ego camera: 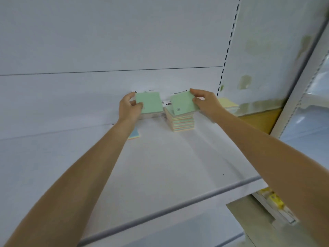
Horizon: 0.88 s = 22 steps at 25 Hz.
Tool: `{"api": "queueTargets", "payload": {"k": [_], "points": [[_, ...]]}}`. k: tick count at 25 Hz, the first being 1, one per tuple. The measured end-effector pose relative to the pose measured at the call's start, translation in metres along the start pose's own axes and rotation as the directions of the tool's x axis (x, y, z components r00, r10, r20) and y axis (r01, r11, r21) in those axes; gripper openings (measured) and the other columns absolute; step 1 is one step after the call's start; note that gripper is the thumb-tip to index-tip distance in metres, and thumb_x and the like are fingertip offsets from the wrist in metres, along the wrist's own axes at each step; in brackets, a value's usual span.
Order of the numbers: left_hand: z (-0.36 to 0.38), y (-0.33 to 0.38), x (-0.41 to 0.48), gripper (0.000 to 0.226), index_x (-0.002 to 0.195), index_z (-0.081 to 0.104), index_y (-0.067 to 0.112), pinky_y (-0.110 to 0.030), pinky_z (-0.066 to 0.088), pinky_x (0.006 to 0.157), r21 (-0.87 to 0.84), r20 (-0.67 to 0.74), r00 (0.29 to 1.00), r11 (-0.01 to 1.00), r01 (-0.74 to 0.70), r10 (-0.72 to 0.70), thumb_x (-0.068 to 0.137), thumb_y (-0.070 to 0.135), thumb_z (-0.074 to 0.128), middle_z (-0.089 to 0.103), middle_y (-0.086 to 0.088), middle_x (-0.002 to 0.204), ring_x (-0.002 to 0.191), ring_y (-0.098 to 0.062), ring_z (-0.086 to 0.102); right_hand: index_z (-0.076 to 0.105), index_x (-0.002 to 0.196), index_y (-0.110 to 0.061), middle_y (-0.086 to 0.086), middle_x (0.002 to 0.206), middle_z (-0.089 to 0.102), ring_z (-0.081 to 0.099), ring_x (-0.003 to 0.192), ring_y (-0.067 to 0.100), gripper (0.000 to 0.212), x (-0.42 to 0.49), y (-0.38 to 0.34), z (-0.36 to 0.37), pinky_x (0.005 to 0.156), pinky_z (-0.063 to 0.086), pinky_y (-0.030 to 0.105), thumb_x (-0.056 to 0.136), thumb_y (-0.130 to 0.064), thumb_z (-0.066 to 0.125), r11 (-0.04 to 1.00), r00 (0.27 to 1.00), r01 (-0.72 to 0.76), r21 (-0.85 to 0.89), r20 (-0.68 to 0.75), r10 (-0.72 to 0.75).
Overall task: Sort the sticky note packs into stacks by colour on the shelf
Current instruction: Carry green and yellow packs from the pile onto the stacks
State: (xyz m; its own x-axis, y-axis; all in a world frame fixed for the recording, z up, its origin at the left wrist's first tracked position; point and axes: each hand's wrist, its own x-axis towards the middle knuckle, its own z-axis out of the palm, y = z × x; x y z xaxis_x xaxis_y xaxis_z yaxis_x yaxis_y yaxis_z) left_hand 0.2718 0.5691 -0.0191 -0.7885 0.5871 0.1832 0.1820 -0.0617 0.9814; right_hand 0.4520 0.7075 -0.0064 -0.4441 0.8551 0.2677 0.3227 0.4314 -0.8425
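Note:
My left hand (130, 106) grips a green sticky note pack (150, 103) at the back of the white shelf (160, 157); more packs seem to lie under it. My right hand (203, 101) pinches another green pack (183, 104), held tilted on top of a tall stack of packs (183, 123) with multicoloured edges. A blue pack (134, 135) lies on the shelf, partly hidden under my left forearm. A yellow pack (227, 103) sits behind my right wrist near the shelf's right end.
The shelf's back panel (106, 50) rises right behind the packs. A slotted upright (227, 50) and a side panel close off the right. The shelf's front lip (178, 205) runs across below my arms. Yellow items (274, 198) sit lower right.

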Motion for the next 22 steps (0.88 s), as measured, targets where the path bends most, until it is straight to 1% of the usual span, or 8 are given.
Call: {"api": "queueTargets", "payload": {"k": [1, 4, 9, 11, 12, 15, 19, 22], "points": [[0.004, 0.002, 0.002, 0.050, 0.131, 0.045, 0.010, -0.018, 0.043, 0.063, -0.011, -0.018, 1.000, 1.000, -0.004, 0.004, 0.084, -0.001, 0.053, 0.059, -0.006, 0.097, 0.064, -0.008, 0.055, 0.059, 0.121, -0.031, -0.013, 0.111, 0.060, 0.058, 0.097, 0.014, 0.038, 0.008, 0.001, 0.003, 0.100, 0.047, 0.039, 0.085, -0.020, 0.049, 1.000, 1.000, 0.000, -0.021, 0.024, 0.000], [0.020, 0.008, 0.003, 0.048, 0.131, 0.046, 0.010, -0.016, 0.041, 0.058, -0.013, -0.049, 0.999, 1.000, -0.018, 0.018, 0.085, 0.001, 0.054, 0.060, -0.006, 0.096, 0.066, -0.007, 0.055, 0.056, 0.126, -0.014, 0.000, 0.118, 0.059, 0.051, 0.100, 0.011, 0.039, 0.025, 0.008, 0.011, 0.093, 0.038, 0.019, 0.089, -0.009, 0.048, 1.000, 0.993, 0.000, 0.031, 0.114, -0.003], [0.054, 0.013, -0.003, 0.042, 0.126, 0.051, 0.006, -0.022, 0.044, 0.066, -0.005, -0.028, 0.999, 1.000, -0.024, 0.024, 0.084, -0.001, 0.055, 0.061, -0.007, 0.097, 0.081, -0.017, 0.057, 0.057, 0.123, -0.010, 0.005, 0.104, 0.050, 0.048, 0.093, 0.015, 0.036, 0.034, 0.029, 0.019, 0.082, 0.038, 0.022, 0.087, -0.008, 0.053, 0.995, 0.983, -0.006, 0.095, 0.182, -0.012], [0.066, 0.010, -0.005, 0.032, 0.113, 0.060, 0.005, -0.027, 0.045, 0.071, 0.019, 0.019, 0.999, 0.999, -0.029, 0.028, 0.082, -0.002, 0.056, 0.062, -0.007, 0.093, 0.078, -0.019, 0.057, 0.058, 0.120, -0.008, 0.004, 0.096, 0.054, 0.050, 0.090, 0.016, 0.033, 0.037, 0.036, 0.020, 0.074, 0.041, 0.022, 0.087, -0.009, 0.055, 0.980, 0.984, -0.026, 0.196, 0.177, -0.009], [0.071, 0.008, -0.004, 0.022, 0.098, 0.065, 0.009, -0.029, 0.044, 0.073, 0.049, 0.035, 0.999, 0.999, -0.022, 0.021, 0.080, -0.002, 0.058, 0.064, -0.005, 0.087, 0.077, -0.020, 0.056, 0.059, 0.118, -0.006, 0.002, 0.090, 0.057, 0.051, 0.086, 0.015, 0.031, 0.037, 0.040, 0.020, 0.072, 0.042, 0.020, 0.088, -0.009, 0.054, 0.968, 0.985, -0.036, 0.250, 0.170, -0.008], [0.081, 0.004, -0.004, 0.025, 0.061, 0.055, 0.023, -0.032, 0.043, 0.073, 0.126, 0.045, 0.998, 0.992, 0.026, -0.032, 0.076, 0.005, 0.064, 0.061, 0.009, 0.058, 0.073, -0.020, 0.052, 0.059, 0.112, -0.006, -0.010, 0.079, 0.055, 0.050, 0.069, 0.004, 0.024, 0.028, 0.047, 0.020, 0.058, 0.044, 0.008, 0.094, -0.010, 0.044, 0.921, 0.985, -0.061, 0.386, 0.171, -0.006], [0.091, 0.002, -0.008, 0.031, 0.048, 0.045, 0.018, -0.030, 0.036, 0.066, 0.185, 0.058, 0.997, 0.982, 0.029, -0.041, 0.066, 0.018, 0.069, 0.045, 0.011, 0.042, 0.058, -0.017, 0.043, 0.057, 0.117, -0.003, -0.010, 0.081, 0.056, 0.050, 0.070, 0.006, 0.028, 0.027, 0.050, 0.018, 0.064, 0.042, 0.017, 0.095, -0.014, 0.042, 0.878, 0.988, -0.050, 0.477, 0.151, -0.026], [0.095, 0.000, -0.007, 0.030, 0.053, 0.046, 0.018, -0.030, 0.032, 0.066, 0.204, 0.050, 0.998, 0.979, 0.024, -0.035, 0.073, 0.016, 0.068, 0.039, 0.004, 0.051, 0.058, -0.016, 0.038, 0.059, 0.113, -0.002, -0.006, 0.086, 0.058, 0.051, 0.079, 0.009, 0.026, 0.023, 0.047, 0.018, 0.065, 0.042, 0.011, 0.094, -0.013, 0.045, 0.909, 0.995, 0.035, 0.416, 0.071, -0.071]]}}
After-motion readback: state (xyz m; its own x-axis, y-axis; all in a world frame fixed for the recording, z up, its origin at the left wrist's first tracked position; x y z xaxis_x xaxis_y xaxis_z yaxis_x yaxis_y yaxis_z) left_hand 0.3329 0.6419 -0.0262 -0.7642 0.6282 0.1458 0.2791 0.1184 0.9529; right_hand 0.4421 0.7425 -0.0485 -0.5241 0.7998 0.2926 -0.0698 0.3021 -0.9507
